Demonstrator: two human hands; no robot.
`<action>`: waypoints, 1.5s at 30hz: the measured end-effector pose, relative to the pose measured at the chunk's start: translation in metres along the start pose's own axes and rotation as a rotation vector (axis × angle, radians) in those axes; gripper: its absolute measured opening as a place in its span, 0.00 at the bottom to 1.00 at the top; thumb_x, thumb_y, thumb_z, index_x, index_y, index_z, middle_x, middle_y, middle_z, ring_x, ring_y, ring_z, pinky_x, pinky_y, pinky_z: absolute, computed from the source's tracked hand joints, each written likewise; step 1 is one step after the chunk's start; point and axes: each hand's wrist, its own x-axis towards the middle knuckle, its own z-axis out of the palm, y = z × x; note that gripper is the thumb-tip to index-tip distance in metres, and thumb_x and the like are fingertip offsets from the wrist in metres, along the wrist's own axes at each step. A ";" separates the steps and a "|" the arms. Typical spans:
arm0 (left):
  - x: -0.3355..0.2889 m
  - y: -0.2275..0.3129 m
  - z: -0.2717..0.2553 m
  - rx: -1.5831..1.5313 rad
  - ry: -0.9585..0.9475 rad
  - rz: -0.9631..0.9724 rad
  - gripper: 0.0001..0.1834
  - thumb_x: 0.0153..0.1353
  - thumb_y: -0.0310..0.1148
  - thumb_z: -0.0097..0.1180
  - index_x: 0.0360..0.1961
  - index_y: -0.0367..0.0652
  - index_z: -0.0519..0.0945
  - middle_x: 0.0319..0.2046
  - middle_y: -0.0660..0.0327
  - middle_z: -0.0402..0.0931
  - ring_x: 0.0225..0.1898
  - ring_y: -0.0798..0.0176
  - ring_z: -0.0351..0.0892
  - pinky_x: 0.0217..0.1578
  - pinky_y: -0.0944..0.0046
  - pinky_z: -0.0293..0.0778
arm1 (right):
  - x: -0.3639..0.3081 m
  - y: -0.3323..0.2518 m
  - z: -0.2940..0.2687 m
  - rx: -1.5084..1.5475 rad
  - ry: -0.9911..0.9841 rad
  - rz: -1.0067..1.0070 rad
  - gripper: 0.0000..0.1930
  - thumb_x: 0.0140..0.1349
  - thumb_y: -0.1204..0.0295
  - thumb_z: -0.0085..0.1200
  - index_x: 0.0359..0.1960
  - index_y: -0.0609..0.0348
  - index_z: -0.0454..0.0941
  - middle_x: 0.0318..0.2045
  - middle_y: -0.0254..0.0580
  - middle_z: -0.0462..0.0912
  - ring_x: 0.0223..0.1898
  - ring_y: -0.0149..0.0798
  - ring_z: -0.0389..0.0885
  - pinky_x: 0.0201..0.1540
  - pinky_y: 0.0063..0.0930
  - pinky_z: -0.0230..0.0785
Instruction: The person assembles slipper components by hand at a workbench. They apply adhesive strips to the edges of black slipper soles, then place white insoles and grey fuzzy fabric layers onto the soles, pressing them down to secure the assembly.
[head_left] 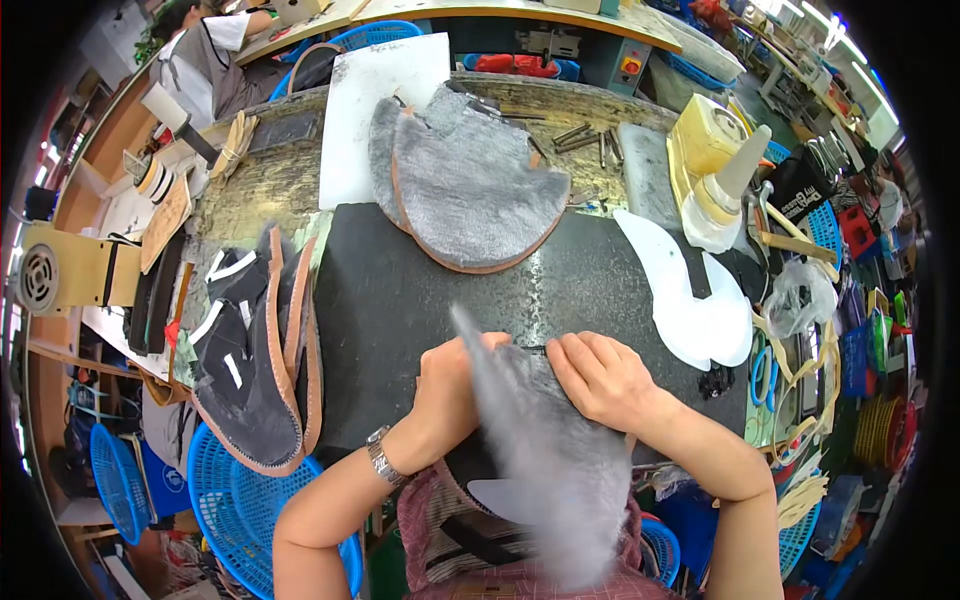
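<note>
Fur [570,455] in fingers [580,368], red bundles [533,67] in bin [569,70]

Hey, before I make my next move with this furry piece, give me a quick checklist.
1. Both hands on the piece: ok. The left hand and right hand are at the far end of the furry grey piece.
2. Thumb grip underneath: cannot tell, hidden from this view.
3. Piece steady: not ok. It is blurred, probably moving.
4. Stacked furry pieces apart from your hands: ok, beyond them, overlapping the far edge of the dark mat.
5. White cut-out apart from your hands: ok, at the mat's right side.
</note>
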 end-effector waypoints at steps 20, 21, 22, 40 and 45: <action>0.029 -0.022 -0.011 1.009 -0.561 0.794 0.23 0.57 0.31 0.44 0.55 0.40 0.70 0.48 0.43 0.72 0.47 0.49 0.73 0.47 0.57 0.70 | -0.024 0.026 -0.006 0.206 -0.246 -0.120 0.24 0.45 0.71 0.51 0.45 0.73 0.74 0.47 0.54 0.75 0.45 0.43 0.74 0.45 0.29 0.67; 0.034 -0.027 -0.018 0.909 -0.597 0.767 0.24 0.58 0.31 0.44 0.59 0.45 0.67 0.52 0.45 0.70 0.51 0.49 0.70 0.50 0.56 0.67 | -0.024 0.029 -0.010 0.277 -0.266 -0.104 0.25 0.45 0.71 0.51 0.47 0.73 0.74 0.50 0.55 0.74 0.47 0.44 0.73 0.48 0.31 0.67; 0.042 -0.031 -0.025 0.808 -0.631 0.747 0.27 0.59 0.32 0.43 0.62 0.51 0.64 0.55 0.47 0.67 0.55 0.48 0.67 0.54 0.54 0.64 | -0.022 0.029 -0.017 0.302 -0.321 -0.070 0.25 0.46 0.70 0.52 0.48 0.72 0.73 0.51 0.55 0.73 0.49 0.44 0.72 0.50 0.33 0.65; -0.011 0.039 0.035 0.655 -0.388 0.243 0.35 0.49 0.42 0.60 0.54 0.28 0.68 0.54 0.34 0.62 0.48 0.45 0.66 0.50 0.56 0.67 | -0.092 -0.057 -0.055 0.309 -0.035 0.193 0.15 0.46 0.72 0.56 0.39 0.55 0.81 0.46 0.48 0.77 0.36 0.44 0.77 0.42 0.38 0.74; -0.019 0.046 0.041 0.372 -0.328 0.169 0.38 0.50 0.50 0.59 0.59 0.40 0.67 0.59 0.37 0.58 0.59 0.39 0.58 0.58 0.42 0.55 | -0.116 -0.068 -0.047 0.201 -0.260 0.325 0.18 0.46 0.69 0.55 0.42 0.55 0.78 0.46 0.45 0.76 0.48 0.50 0.73 0.51 0.51 0.66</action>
